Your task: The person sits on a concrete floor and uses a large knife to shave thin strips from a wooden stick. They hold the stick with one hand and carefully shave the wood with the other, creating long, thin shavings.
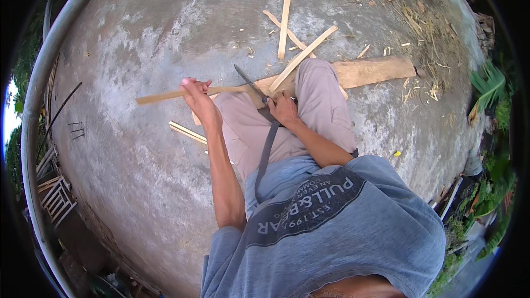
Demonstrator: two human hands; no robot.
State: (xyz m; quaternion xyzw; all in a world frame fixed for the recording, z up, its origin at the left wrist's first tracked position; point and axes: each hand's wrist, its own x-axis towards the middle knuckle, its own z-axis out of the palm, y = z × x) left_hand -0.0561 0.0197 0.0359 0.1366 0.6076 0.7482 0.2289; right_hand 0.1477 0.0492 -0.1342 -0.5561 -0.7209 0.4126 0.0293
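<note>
My left hand [200, 99] is closed around a thin, pale wooden strip [159, 97]. The strip lies crosswise, one end out to the left and the other reaching over my left knee. In my right hand [284, 109], between my knees, is a knife [249, 80] with a dark blade pointing up and left. The blade is close to the strip's right end; whether they touch I cannot tell. A dark strap [266, 152] runs from beside my right hand down to my waist. Under my legs a long wooden board [381, 72] lies on the ground, partly hidden by my knees.
Several cut strips, among them one upright in view [285, 19] and one slanted [309, 52], lie ahead of my knees. More strips [187, 132] rest left of my leg. Shavings [433, 95] litter the concrete floor [127, 149]. A metal pipe [34, 105] curves along the left.
</note>
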